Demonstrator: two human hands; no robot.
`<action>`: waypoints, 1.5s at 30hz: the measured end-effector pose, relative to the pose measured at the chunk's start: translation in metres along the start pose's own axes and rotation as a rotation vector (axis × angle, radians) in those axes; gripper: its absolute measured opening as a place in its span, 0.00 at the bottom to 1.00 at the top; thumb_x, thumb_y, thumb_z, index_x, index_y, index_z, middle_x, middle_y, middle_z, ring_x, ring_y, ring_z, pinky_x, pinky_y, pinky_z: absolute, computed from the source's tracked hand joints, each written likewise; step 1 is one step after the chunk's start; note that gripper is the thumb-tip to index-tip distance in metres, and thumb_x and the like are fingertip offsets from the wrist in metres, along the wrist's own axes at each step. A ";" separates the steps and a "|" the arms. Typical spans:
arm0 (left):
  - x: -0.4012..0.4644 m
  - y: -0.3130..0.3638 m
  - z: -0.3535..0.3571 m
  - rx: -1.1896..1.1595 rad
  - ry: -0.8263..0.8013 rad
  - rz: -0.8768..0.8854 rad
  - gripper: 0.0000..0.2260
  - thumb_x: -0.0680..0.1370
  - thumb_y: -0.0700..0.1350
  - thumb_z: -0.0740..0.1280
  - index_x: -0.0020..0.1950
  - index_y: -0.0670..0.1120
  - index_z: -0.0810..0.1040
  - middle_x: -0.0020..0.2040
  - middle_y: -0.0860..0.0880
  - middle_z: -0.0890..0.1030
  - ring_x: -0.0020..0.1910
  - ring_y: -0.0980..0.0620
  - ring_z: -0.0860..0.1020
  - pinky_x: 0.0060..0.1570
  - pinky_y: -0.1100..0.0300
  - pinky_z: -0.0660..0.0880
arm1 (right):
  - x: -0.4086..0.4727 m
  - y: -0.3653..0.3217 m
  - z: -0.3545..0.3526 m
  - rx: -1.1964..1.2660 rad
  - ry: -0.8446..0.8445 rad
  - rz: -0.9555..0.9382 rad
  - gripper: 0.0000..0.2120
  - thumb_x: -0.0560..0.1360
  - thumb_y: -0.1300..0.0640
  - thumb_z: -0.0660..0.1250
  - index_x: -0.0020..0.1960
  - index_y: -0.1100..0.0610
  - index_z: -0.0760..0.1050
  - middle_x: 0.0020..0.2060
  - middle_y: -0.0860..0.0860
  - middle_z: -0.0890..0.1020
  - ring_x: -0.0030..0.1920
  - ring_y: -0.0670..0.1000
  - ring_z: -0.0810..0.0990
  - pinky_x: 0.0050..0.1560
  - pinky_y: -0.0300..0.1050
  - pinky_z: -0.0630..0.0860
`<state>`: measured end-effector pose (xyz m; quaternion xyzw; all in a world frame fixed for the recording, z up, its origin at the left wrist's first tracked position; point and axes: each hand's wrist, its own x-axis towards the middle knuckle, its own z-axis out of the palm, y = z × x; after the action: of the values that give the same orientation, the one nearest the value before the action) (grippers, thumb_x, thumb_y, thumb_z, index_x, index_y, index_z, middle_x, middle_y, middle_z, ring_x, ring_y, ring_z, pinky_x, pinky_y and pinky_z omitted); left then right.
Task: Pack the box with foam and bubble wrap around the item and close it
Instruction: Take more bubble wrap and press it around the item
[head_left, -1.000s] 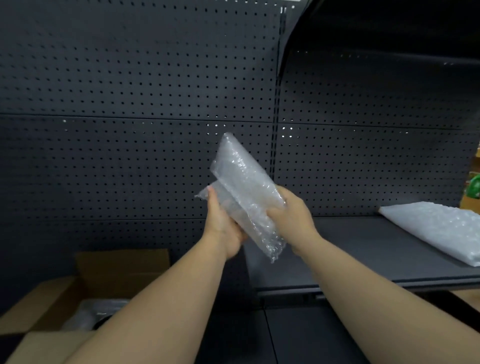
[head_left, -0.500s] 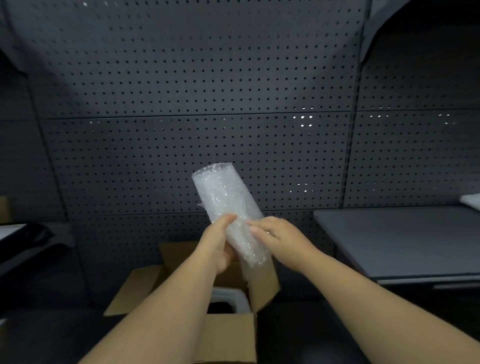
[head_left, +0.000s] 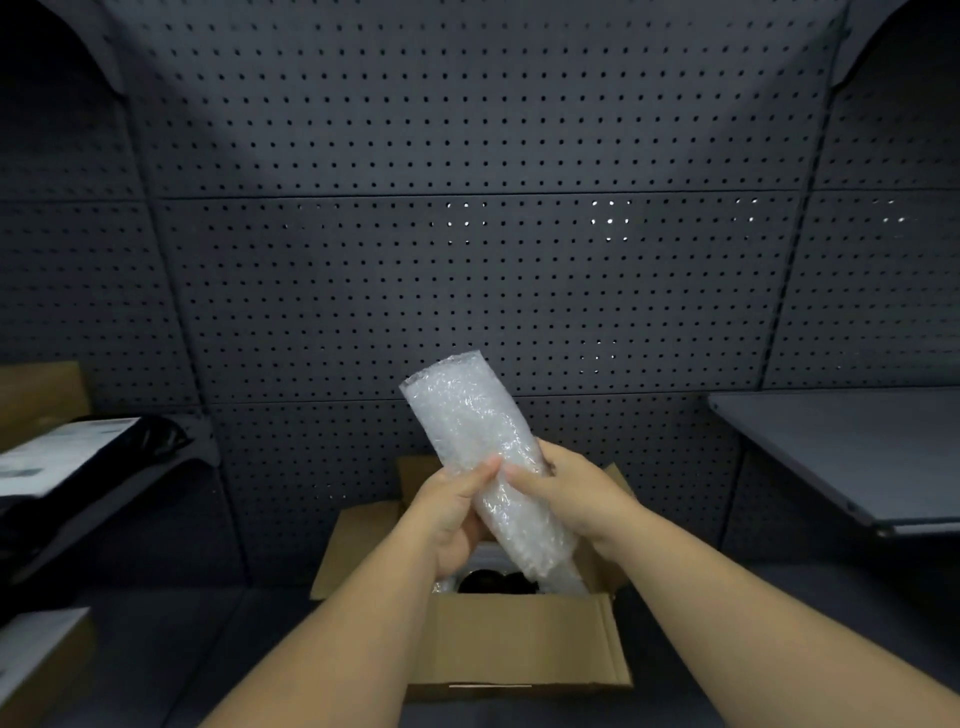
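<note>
A rolled piece of clear bubble wrap (head_left: 470, 415) is held tilted, its top leaning left, right above the open cardboard box (head_left: 519, 639). My left hand (head_left: 452, 509) grips the roll from the left, thumb on its front. My right hand (head_left: 576, 488) grips it from the right, fingers curled round it. The roll's lower end reaches down to the box opening. Inside the box a dark item (head_left: 493, 579) shows, with white padding around it; my hands and the roll hide most of it.
A dark pegboard wall (head_left: 467, 234) stands behind the box. A grey shelf (head_left: 852, 452) juts out at the right. At the left lie a black bag with a white sheet (head_left: 67, 452) and a brown box (head_left: 36, 395).
The view has swung left and down, from the right shelf to the box. Both hands have carried the bubble wrap roll over the open box and lowered it toward the opening.
</note>
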<state>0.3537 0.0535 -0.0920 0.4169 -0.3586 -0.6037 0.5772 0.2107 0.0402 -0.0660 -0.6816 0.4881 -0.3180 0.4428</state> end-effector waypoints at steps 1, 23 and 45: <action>0.001 -0.002 -0.003 -0.001 0.001 0.003 0.08 0.77 0.42 0.67 0.55 0.41 0.78 0.44 0.43 0.85 0.43 0.45 0.84 0.49 0.48 0.79 | 0.000 0.000 0.002 0.017 -0.030 -0.004 0.19 0.72 0.49 0.71 0.61 0.49 0.75 0.52 0.47 0.84 0.50 0.48 0.84 0.56 0.49 0.80; 0.032 -0.009 -0.024 1.985 0.022 0.496 0.41 0.74 0.56 0.68 0.78 0.52 0.46 0.79 0.52 0.50 0.78 0.53 0.48 0.75 0.56 0.42 | 0.042 0.023 -0.027 -0.930 -0.101 -0.061 0.19 0.75 0.55 0.65 0.66 0.51 0.70 0.56 0.51 0.79 0.53 0.52 0.79 0.52 0.47 0.76; 0.090 -0.021 -0.103 1.815 -0.187 0.378 0.20 0.77 0.50 0.66 0.67 0.52 0.67 0.58 0.50 0.78 0.54 0.48 0.78 0.49 0.54 0.75 | 0.095 0.074 0.016 -0.826 -0.163 -0.090 0.28 0.72 0.62 0.63 0.70 0.48 0.66 0.61 0.46 0.72 0.64 0.49 0.69 0.55 0.38 0.66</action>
<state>0.4410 -0.0299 -0.1598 0.5928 -0.8003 -0.0192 0.0878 0.2264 -0.0547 -0.1397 -0.8453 0.5078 -0.0599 0.1552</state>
